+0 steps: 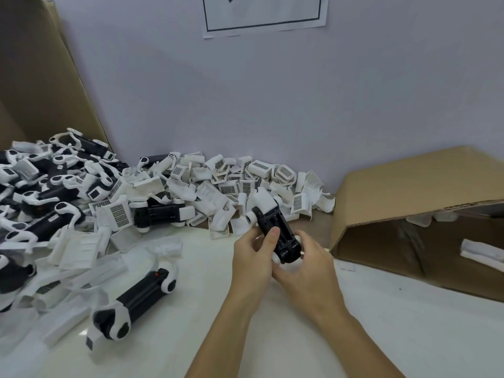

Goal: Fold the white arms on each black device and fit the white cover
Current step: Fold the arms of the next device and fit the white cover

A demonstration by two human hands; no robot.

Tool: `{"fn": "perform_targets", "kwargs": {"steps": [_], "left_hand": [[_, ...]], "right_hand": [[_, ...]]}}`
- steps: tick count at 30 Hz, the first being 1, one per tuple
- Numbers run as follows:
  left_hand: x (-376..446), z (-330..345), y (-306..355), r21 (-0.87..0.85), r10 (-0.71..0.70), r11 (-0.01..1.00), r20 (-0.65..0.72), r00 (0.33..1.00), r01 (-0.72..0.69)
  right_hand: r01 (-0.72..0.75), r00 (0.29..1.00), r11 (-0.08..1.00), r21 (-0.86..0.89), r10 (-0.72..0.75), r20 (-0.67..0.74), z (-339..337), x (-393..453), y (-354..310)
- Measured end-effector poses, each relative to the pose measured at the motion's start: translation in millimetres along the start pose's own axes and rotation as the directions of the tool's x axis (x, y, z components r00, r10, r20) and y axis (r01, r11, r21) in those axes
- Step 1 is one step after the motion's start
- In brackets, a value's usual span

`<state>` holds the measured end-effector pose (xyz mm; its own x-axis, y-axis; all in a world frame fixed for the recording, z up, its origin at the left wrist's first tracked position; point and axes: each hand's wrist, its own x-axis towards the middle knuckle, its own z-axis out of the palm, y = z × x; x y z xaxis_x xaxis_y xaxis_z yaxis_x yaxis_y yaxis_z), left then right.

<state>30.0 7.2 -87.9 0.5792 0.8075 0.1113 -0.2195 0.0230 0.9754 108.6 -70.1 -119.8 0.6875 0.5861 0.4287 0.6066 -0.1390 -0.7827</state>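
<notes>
A black device [275, 236] is held up off the table [381, 323], right of centre, tilted with its far end toward the wall. A white cover [264, 203] sits on that far end, and white arms show at its sides, one rounded arm joint [251, 217] at its left. The left hand [252, 253] grasps the device from the left, thumb curled over its dark face. The right hand [306, 264] cups the near end from the right and below, fingers bent round it.

Just behind the hands, a heap of loose white covers [231, 181] runs along the foot of the wall. To the far left lies a pile of devices [54, 186] with arms spread. Another device [136, 298] lies alone on the table at near left, among white parts. A cardboard box [414, 203] lies on its side at right, open toward the hands, with white pieces inside. A sheet of cardboard [38, 72] leans at far left, and a paper notice [263, 15] hangs on the wall.
</notes>
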Motion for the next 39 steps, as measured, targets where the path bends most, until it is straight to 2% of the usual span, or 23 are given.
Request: {"fn": "perform_targets", "kwargs": {"steps": [7, 10, 14, 17, 20, 24, 27, 33, 35, 37, 38, 39], "left_hand": [[3, 1, -6, 0.023, 0.008, 1.0, 0.023, 1.0, -0.008], [3, 0, -7, 0.037, 0.021, 0.999, 0.018, 1.0, -0.022], [3, -2, -6, 0.079, 0.095, 0.992, 0.008, 0.995, -0.095], [4, -3, -6, 0.15, 0.194, 0.97, 0.012, 0.981, -0.193], [5, -7, -10, 0.328, 0.302, 0.892, 0.075, 0.95, -0.309], [2, -10, -17, 0.588, 0.443, 0.634, 0.256, 0.859, -0.502], [1, -10, -18, 0.652, 0.48, 0.495, 0.346, 0.806, -0.574], [1, -10, -19, 0.645, 0.496, 0.447, 0.398, 0.772, -0.62], [1, -9, -19, 0.648, 0.525, 0.413, 0.405, 0.748, -0.64], [3, -9, -21, 0.676, 0.555, 0.376, 0.383, 0.738, -0.634], [3, -8, -21, 0.679, 0.555, 0.417, 0.337, 0.761, -0.604], [2, -6, -19, 0.649, 0.542, 0.514, 0.261, 0.799, -0.561]], "right_hand": [[0.027, 0.995, 0.999, -0.021, -0.029, -0.093, -4, 1, -1], [-0.004, 1.0, 1.0, -0.011, 0.003, -0.028, -3, 0, -2], [-0.021, 0.989, 0.995, 0.1, 0.006, 0.149, -4, -1, -1], [-0.005, 0.994, 0.992, 0.127, -0.009, 0.113, -7, -1, 0], [-0.039, 0.999, 0.966, 0.254, 0.031, 0.035, -11, 0, 2], [-0.1, 0.995, 0.878, 0.469, 0.102, 0.022, -13, 2, 1], [-0.149, 0.981, 0.868, 0.474, 0.191, -0.04, -12, 6, 1], [-0.095, 0.971, 0.894, 0.439, 0.181, -0.159, -10, 8, 5], [-0.09, 0.974, 0.874, 0.478, 0.177, -0.142, -10, 9, 4], [-0.104, 0.984, 0.846, 0.523, 0.163, -0.067, -11, 8, 2], [-0.107, 0.99, 0.847, 0.521, 0.138, -0.021, -11, 6, 0], [-0.1, 0.994, 0.862, 0.497, 0.104, 0.02, -10, 4, 0]]}}
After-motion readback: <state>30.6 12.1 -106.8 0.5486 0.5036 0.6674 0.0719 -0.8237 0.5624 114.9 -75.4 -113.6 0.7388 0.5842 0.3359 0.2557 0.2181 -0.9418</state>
